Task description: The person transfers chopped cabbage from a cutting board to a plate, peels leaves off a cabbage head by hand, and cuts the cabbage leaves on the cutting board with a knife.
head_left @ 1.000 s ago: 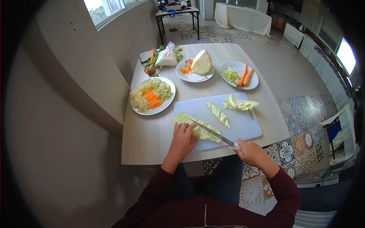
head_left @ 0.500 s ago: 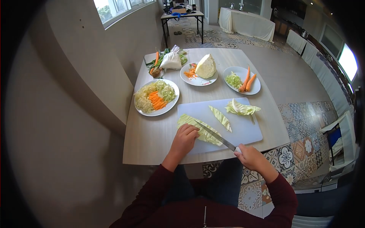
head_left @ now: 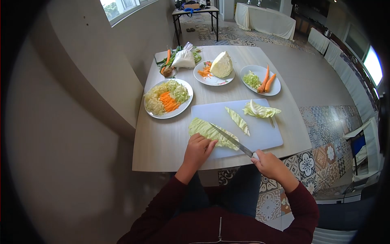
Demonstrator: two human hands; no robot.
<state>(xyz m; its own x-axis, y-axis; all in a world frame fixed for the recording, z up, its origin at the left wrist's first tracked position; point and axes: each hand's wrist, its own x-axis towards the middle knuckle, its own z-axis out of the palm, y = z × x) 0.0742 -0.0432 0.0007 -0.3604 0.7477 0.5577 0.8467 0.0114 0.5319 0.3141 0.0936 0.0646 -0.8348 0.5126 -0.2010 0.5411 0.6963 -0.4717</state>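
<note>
My right hand (head_left: pixel 269 164) grips the pale handle of a kitchen knife (head_left: pixel 233 141), whose blade lies diagonally across a large cabbage leaf (head_left: pixel 207 129). That leaf rests on the left part of a white cutting board (head_left: pixel 262 142). With fingers bent, my left hand (head_left: pixel 196 152) holds the leaf down at its near edge, thumb pointing right toward the blade. A narrow cabbage strip (head_left: pixel 237 120) sits beyond the knife. Farther back on the board, a curled cabbage piece (head_left: pixel 261 110) partly covers a small slot at the board's right side.
A plate of shredded vegetables (head_left: pixel 156 117) stands left of the board. Behind are a plate with a cabbage chunk (head_left: pixel 222 65) and carrot bits, a plate with carrots (head_left: pixel 266 80) and chopped greens, and a white plastic bag (head_left: pixel 184 59) among vegetables. A wall (head_left: pixel 109 81) runs along the left.
The view has tilted slightly, so the table sits higher. My left thumb has spread away from the curled fingers toward the right. The knife still lies across the leaf.
</note>
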